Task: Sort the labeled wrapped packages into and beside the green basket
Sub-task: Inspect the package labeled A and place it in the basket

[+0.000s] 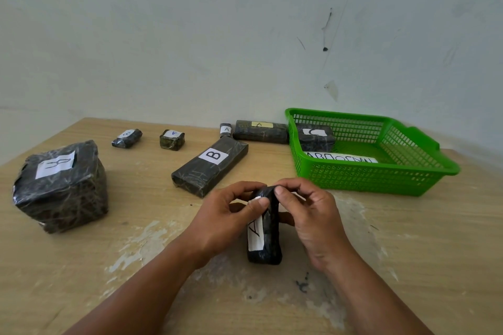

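My left hand and right hand both pinch the top end of the small black package, which is upright with its A label facing me, near the green basket. I'd read the label, then set it by the long A package beside the basket, not inside with the C package.

surface: worn wooden table | on it: green basket; black wrapped packages

view: head-worn | faces: forward and down across table to wall | range: close, wide-angle
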Available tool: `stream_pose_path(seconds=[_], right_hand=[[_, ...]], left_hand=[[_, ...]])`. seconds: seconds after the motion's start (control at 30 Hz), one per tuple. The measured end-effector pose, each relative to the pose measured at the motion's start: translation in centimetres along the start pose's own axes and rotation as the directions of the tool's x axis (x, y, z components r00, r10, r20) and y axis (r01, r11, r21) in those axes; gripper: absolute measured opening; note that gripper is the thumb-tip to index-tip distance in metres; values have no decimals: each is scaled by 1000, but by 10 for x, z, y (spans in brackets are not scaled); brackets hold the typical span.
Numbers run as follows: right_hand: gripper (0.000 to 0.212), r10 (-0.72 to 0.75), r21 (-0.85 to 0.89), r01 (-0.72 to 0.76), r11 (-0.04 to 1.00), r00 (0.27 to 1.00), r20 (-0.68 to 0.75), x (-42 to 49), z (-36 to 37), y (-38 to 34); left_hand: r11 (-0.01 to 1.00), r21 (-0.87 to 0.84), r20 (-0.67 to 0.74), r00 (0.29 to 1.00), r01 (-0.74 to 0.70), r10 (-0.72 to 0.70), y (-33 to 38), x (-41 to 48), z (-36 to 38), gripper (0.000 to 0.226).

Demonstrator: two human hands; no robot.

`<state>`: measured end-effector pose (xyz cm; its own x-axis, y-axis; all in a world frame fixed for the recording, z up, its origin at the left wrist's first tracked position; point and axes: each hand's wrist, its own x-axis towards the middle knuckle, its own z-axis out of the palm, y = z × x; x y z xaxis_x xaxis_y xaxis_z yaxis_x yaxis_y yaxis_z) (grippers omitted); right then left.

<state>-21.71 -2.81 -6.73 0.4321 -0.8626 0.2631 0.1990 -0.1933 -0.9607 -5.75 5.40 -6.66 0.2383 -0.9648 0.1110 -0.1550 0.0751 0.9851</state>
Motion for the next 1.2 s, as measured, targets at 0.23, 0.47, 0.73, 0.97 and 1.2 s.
stream_pose_path(seconds=[0.23,0.47,0.73,0.97,1.2], right_hand=[[16,8,1,-8,1000,999,33,2,-2,2],[14,101,171,-103,980,995,24,6,-3,8],[10,63,-3,-63,998,996,-66,5,-4,8],[13,128,89,-127,988,992,-10,5,-4,9],[13,70,-17,-71,997,997,-24,4,-5,7]], left_hand=[[1000,-2,-27,1000,-16,16,-1,1,2,46],[999,47,-108,994,-18,23,-4,4,0,49],[1000,-17,-155,988,12,-15,-1,4,1,39],[999,-13,-189,981,50,-52,1,3,-1,21],[995,-85,-156,986,43,-56,2,3,-1,15]])
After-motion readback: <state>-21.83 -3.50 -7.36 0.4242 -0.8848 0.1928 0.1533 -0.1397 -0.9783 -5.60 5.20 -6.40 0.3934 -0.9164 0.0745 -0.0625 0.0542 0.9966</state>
